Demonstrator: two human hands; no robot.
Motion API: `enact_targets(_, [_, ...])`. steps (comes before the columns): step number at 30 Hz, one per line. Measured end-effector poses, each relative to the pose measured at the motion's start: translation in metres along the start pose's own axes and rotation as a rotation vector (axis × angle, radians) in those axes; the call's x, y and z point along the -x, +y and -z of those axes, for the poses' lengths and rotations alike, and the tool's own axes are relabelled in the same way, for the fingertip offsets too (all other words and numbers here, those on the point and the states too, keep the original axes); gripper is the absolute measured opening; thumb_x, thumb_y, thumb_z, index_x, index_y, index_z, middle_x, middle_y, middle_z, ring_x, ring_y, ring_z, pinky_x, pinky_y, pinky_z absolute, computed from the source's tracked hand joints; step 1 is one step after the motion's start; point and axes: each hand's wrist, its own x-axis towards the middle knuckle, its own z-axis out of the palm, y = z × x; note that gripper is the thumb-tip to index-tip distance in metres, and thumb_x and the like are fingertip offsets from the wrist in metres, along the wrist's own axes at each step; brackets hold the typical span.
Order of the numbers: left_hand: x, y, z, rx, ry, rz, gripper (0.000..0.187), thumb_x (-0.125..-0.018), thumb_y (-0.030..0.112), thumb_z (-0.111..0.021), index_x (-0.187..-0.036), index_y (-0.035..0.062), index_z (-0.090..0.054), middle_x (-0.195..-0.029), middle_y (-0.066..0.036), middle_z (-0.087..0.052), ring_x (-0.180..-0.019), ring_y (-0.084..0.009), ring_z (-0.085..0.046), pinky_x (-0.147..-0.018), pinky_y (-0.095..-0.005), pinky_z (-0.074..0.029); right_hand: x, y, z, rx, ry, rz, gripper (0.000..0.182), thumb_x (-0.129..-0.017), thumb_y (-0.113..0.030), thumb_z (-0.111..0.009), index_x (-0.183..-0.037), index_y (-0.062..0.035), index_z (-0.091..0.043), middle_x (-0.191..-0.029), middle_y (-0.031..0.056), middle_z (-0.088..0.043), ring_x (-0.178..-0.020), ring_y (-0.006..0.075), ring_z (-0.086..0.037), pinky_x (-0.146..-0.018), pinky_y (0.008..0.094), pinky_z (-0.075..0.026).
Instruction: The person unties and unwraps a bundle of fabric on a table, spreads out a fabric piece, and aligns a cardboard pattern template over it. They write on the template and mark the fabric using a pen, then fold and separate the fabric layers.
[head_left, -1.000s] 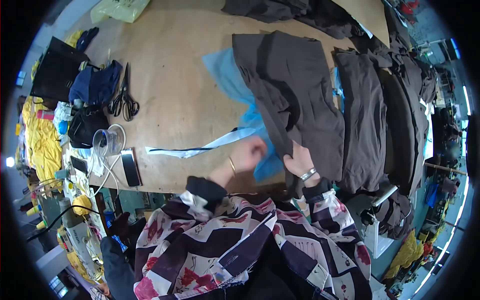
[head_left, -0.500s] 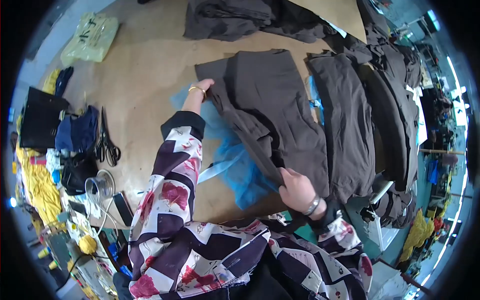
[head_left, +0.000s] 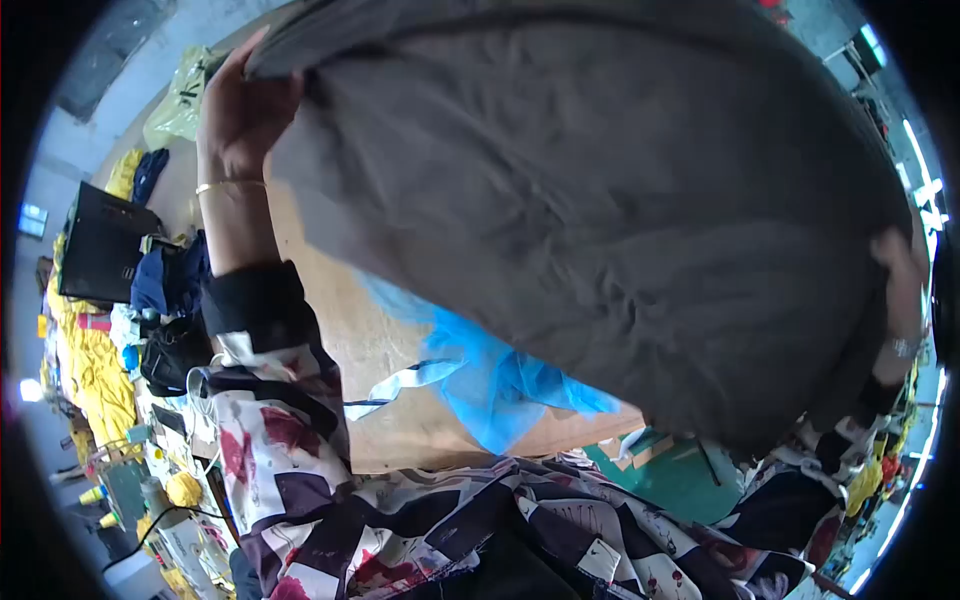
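A large dark brown-grey piece of cloth [head_left: 600,200] is stretched up in front of me and fills most of the view. Its upper left edge is pinched between the thumb and fingers of my left hand [head_left: 250,110]. At the far right, my right hand [head_left: 900,270] has hold of the opposite edge; it is blurred and partly covered by the fabric. Below the raised cloth, crumpled blue sheer material [head_left: 500,385] lies on the table [head_left: 390,440], with a pale strip [head_left: 410,380] beside it.
At the left are a black box-like bag [head_left: 105,245], dark blue cloth [head_left: 165,275] and yellow fabric [head_left: 95,380]. Behind my left hand sits a pale yellow plastic bag [head_left: 178,105]. The raised cloth hides the other garments. Green floor [head_left: 690,485] shows past the table's near right edge.
Both hands have risen and moved apart, lifting the brown-grey cloth off the table and spreading it wide. The scissors and the other dark garments are now hidden.
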Motion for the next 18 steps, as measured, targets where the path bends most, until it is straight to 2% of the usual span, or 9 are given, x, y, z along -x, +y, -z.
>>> enact_targets(2, [-0.011, 0.031, 0.009, 0.013, -0.043, 0.058, 0.023, -0.090, 0.017, -0.054, -0.106, 0.0033, -0.064, -0.099, -0.008, -0.068, -0.096, -0.0199, -0.064, -0.091, -0.0331, -0.048, -0.049, -0.006, -0.016, -0.027, -0.122, 0.153, 0.046, -0.087, -0.014, -0.052, -0.130, 0.0004, -0.045, -0.084, 0.0007, -0.056, -0.075, 0.0084, -0.051, -0.074, 0.0240, -0.043])
enact_targets(5, [-0.005, 0.077, 0.023, -1.540, 0.563, -0.460, 0.022, -0.087, 0.002, -0.052, -0.107, -0.0039, -0.058, -0.100, -0.016, -0.063, -0.086, -0.0231, -0.059, -0.081, -0.0326, -0.050, -0.070, -0.069, -0.077, 0.009, -0.073, 0.273, 0.052, -0.087, -0.025, -0.055, -0.131, 0.0006, -0.044, -0.092, 0.0041, -0.058, -0.086, 0.0113, -0.053, -0.080, 0.0266, -0.043])
enact_targets(7, [-0.007, 0.145, 0.033, -0.270, 0.519, -0.333, 0.022, -0.087, 0.003, -0.055, -0.107, -0.0059, -0.057, -0.099, -0.017, -0.063, -0.086, -0.0253, -0.059, -0.079, -0.0366, -0.050, -0.115, -0.078, -0.083, 0.141, 0.021, 0.327, 0.049, -0.088, -0.027, -0.054, -0.130, -0.0021, -0.047, -0.096, 0.0038, -0.059, -0.090, 0.0124, -0.054, -0.082, 0.0264, -0.041])
enact_targets(10, [0.016, 0.161, -0.011, -0.319, -0.179, -0.323, 0.027, -0.091, 0.006, -0.048, -0.114, -0.0080, -0.051, -0.113, -0.022, -0.057, -0.101, -0.0320, -0.056, -0.089, -0.0438, -0.046, -0.167, -0.102, -0.076, 0.081, 0.003, 0.109, 0.041, -0.093, -0.022, -0.044, -0.130, -0.0031, -0.048, -0.117, 0.0078, -0.058, -0.102, 0.0148, -0.054, -0.089, 0.0279, -0.040])
enact_targets(11, [0.009, 0.177, -0.022, -0.425, 0.246, -0.649, 0.033, -0.092, 0.010, -0.046, -0.119, -0.0093, -0.046, -0.119, -0.024, -0.052, -0.111, -0.0356, -0.049, -0.100, -0.0484, -0.038, -0.167, -0.106, -0.076, 0.094, 0.124, 0.297, 0.040, -0.092, -0.020, -0.045, -0.129, -0.0043, -0.050, -0.109, 0.0067, -0.058, -0.095, 0.0149, -0.053, -0.085, 0.0294, -0.041])
enact_targets(15, [0.031, 0.102, -0.142, -0.637, 0.586, -1.049, 0.041, -0.095, 0.018, -0.040, -0.127, -0.0064, -0.042, -0.132, -0.024, -0.042, -0.123, -0.0400, -0.038, -0.109, -0.0599, -0.018, -0.161, -0.141, -0.082, 0.131, 0.618, 1.058, 0.037, -0.087, -0.013, -0.047, -0.122, -0.0092, -0.057, -0.076, 0.0021, -0.058, -0.068, 0.0150, -0.052, -0.068, 0.0351, -0.045])
enact_targets(16, [0.038, 0.100, -0.136, -0.670, 0.578, -1.062, 0.043, -0.094, 0.020, -0.043, -0.129, -0.0040, -0.041, -0.137, -0.023, -0.038, -0.127, -0.0416, -0.033, -0.108, -0.0636, -0.016, -0.137, -0.161, -0.080, 0.289, 0.487, 0.934, 0.030, -0.079, -0.012, -0.048, -0.104, -0.0021, -0.061, -0.083, 0.0061, -0.063, -0.074, 0.0176, -0.056, -0.069, 0.0353, -0.044])
enact_targets(17, [0.045, 0.100, -0.125, -0.672, 0.589, -1.044, 0.043, -0.094, 0.020, -0.043, -0.129, -0.0040, -0.041, -0.137, -0.023, -0.038, -0.127, -0.0416, -0.033, -0.108, -0.0636, -0.016, -0.146, -0.153, -0.088, 0.291, 0.468, 0.927, 0.030, -0.079, -0.012, -0.048, -0.104, -0.0021, -0.061, -0.083, 0.0061, -0.063, -0.074, 0.0176, -0.056, -0.069, 0.0353, -0.044])
enact_targets(18, [0.058, 0.103, -0.112, -0.593, 0.465, -1.018, 0.034, -0.090, 0.017, -0.050, -0.119, -0.0008, -0.052, -0.116, -0.015, -0.053, -0.111, -0.0309, -0.049, -0.100, -0.0484, -0.031, -0.155, -0.144, -0.092, 0.074, 0.392, 1.039, 0.035, -0.077, -0.006, -0.048, -0.109, 0.0051, -0.056, -0.085, 0.0144, -0.062, -0.071, 0.0221, -0.057, -0.065, 0.0343, -0.048])
